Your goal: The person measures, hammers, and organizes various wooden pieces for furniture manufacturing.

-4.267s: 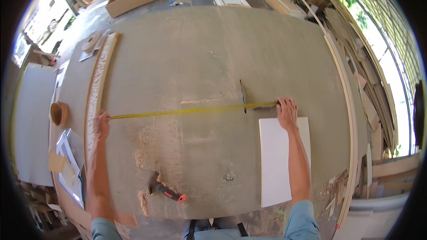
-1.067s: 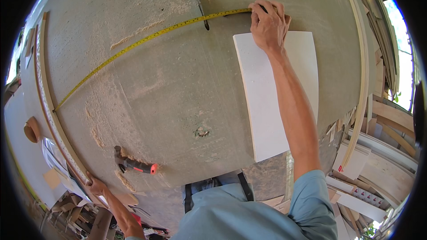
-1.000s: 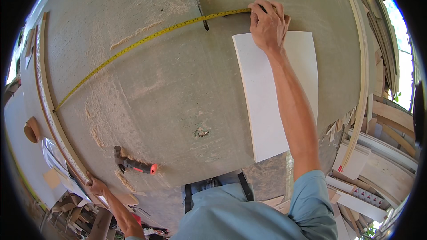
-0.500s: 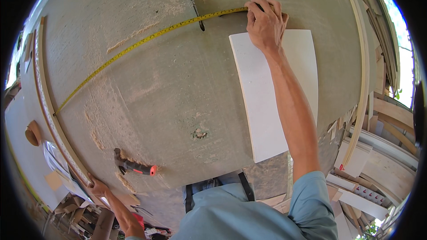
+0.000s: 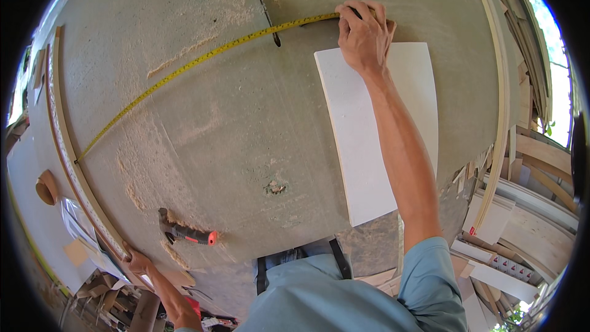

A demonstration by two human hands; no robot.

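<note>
1. Nearest, the left hand (image 5: 140, 264) touches the near end of a long speckled white strip (image 5: 88, 206) by the surface's left edge; whether it is clamped there is too small to tell. A shift of that hand could skew the strip.
2. A black-and-red hammer (image 5: 187, 232) lies among wood shavings near the near left corner of the surface (image 5: 246, 141); a sweeping forearm could knock it.
3. A white board (image 5: 362, 141) lies toward the right, its lower end at the surface's near edge, where the person's body could nudge it.
4. Farther in, well apart from the left hand, the right hand (image 5: 367, 34) is closed around the mostly hidden case of a tape measure (image 5: 184, 69), just beyond the board's far end.
5. The yellow blade spans from that grip to the strip at left, crossing a slim dark object or slit (image 5: 267, 13). No hand pins its left end, so a tug by the right hand could pull it loose, and any bow could spoil a reading.
</note>
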